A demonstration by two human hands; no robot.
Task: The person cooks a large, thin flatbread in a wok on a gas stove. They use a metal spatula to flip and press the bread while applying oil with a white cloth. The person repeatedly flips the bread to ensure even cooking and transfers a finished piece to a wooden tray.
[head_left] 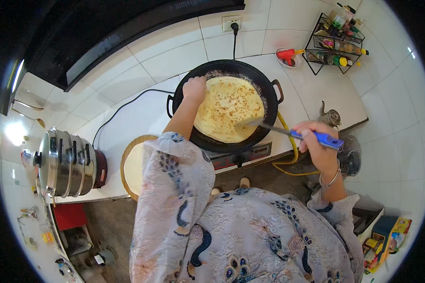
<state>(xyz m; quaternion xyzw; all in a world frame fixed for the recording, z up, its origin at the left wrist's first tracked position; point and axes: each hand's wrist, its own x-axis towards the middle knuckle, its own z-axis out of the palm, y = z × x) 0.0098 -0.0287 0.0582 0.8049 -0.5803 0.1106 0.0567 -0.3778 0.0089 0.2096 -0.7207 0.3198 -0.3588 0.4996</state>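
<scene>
A round, brown-flecked flatbread (229, 104) lies in a wide black two-handled pan (264, 129). At its upper left edge is my left hand (195, 89), the fingers curled closed on the rim of the bread; the fingertips are hidden. My right hand (318, 146) grips the blue handle of a metal spatula (275, 128), to the right of the pan. The spatula's blade, slightly blurred, meets the lower right part of the flatbread. Left of the pan and lower, a round wooden board (126, 162) carries a pale uncooked dough round (136, 170), partly covered by my left sleeve.
A stacked metal steamer (66, 162) stands on the left counter. Beyond the pan's right side are a bowl with a red item (288, 57), a black spice rack (333, 45) and a metal kettle (329, 115). A yellow hose (295, 146) hangs at the counter's front. A black cord (127, 101) crosses the counter.
</scene>
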